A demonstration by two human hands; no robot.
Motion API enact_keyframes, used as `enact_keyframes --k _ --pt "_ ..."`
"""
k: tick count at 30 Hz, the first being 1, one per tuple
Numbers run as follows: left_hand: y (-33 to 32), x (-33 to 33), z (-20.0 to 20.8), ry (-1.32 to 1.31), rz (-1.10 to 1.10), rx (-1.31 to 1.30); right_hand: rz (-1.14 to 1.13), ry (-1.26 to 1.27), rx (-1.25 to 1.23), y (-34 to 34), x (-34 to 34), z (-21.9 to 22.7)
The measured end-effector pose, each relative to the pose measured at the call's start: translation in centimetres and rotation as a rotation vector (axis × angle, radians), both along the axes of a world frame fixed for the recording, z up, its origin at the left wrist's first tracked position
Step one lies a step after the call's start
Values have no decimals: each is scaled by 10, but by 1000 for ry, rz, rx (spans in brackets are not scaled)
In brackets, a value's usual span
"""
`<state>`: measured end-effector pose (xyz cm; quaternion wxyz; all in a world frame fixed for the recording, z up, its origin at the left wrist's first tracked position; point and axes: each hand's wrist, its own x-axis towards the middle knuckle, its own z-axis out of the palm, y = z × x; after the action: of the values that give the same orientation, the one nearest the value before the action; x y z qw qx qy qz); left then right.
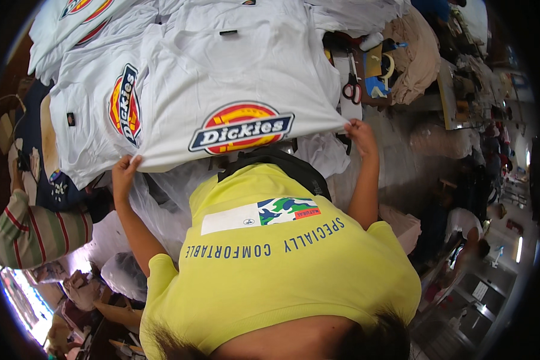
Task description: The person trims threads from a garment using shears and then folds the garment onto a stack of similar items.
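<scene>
A white T-shirt (252, 75) with a red, yellow and dark blue printed badge is stretched out in front of me, its neckline with a small dark label on the far side. My left hand (125, 173) pinches its near left corner between thumb and fingers. At the near right corner, my right hand (363, 137) grips the cloth, pulling it to a point. The edge between both hands hangs over the table's near side. Beneath and to the left lies another white T-shirt (87, 111) with the same badge turned sideways.
More white shirts are heaped at the far side. Red-black scissors (352, 90), a roll of tape (388, 71) and beige cloth (415, 54) lie at the right. A person in a striped sleeve (42, 234) works at the left. Others are blurred at far right.
</scene>
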<state>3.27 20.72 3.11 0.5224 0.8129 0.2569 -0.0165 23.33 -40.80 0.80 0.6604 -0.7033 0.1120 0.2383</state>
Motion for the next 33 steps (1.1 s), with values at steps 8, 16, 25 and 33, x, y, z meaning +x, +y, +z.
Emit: enact_keyframes --k 8,16,25,33 --pt "-47 -30 -33 167 63 326 -40 235 -223 -2 -39 -35" --pt "-109 46 5 -558 109 780 -8 -811 -588 107 -15 21" --pt "-118 147 5 -266 -240 1164 429 -1236 -1181 172 47 27" --pt "-83 208 2 -352 -130 1142 289 -1255 -1108 192 106 20"
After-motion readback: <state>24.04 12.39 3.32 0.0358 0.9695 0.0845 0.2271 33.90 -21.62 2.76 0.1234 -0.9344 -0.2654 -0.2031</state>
